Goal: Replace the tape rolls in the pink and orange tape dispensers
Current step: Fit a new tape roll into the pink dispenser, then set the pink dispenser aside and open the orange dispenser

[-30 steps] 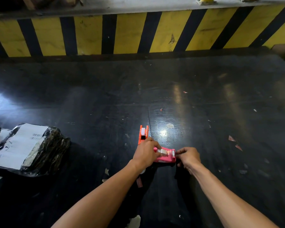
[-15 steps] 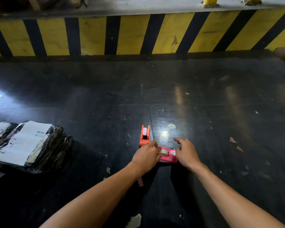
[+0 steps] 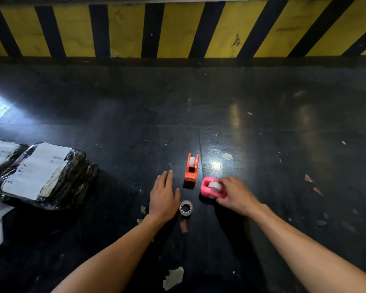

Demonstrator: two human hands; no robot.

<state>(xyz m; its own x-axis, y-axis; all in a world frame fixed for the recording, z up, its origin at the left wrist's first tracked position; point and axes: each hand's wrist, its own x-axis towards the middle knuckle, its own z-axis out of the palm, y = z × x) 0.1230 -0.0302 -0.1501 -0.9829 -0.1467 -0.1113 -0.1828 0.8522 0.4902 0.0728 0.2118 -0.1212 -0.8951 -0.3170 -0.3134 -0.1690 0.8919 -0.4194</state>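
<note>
Right hand [image 3: 236, 195] clamps the pink tape dispenser [image 3: 211, 189] near-centre; left hand [image 3: 164, 194] lies spread, empty, beside the loose tape roll [image 3: 186, 207]. A careless sweep could roll it away.

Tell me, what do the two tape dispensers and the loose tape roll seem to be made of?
Pink dispenser and orange dispenser: probably moulded plastic, shown by the solid bright colour and smooth, slightly shiny faces. Loose tape roll: seemingly clear glossy tape on a pale core, possibly card.
</note>
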